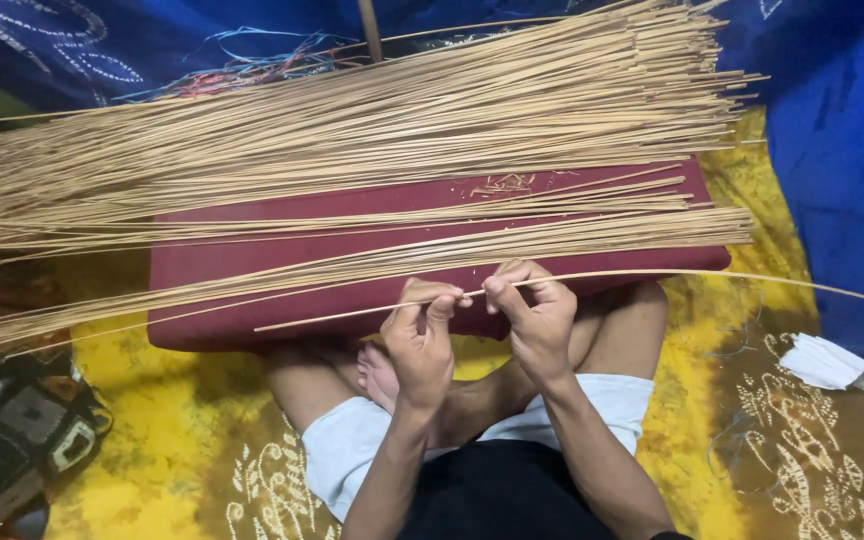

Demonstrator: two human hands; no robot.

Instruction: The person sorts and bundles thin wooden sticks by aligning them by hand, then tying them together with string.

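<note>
L hand [420,340] & R hand [537,315] sit side by side at the near edge of the cushion [252,290], both pinched shut on one thin stick [652,274]: thumb & fingertips closed round it, other fingers curled in. The stick is long, smooth, pale tan & slightly bowed; its L tip lies over the cushion's near edge, its R end runs well past the cushion's R corner over the yellow batik cloth [172,420].

Cushion: 1, maroon, flat, rectangular, fabric-covered. Across its top & far edge lies a big fanned pile of sticks [352,130], same kind, too many to count, overhanging the L edge & R corner.

Bare crossed legs & pale shorts below the hands; open cloth either side. 1 white folded scrap [822,360] to the R, apart. Dark patchwork bag [12,430] near the L corner. Blue cloth [832,130] behind.
</note>
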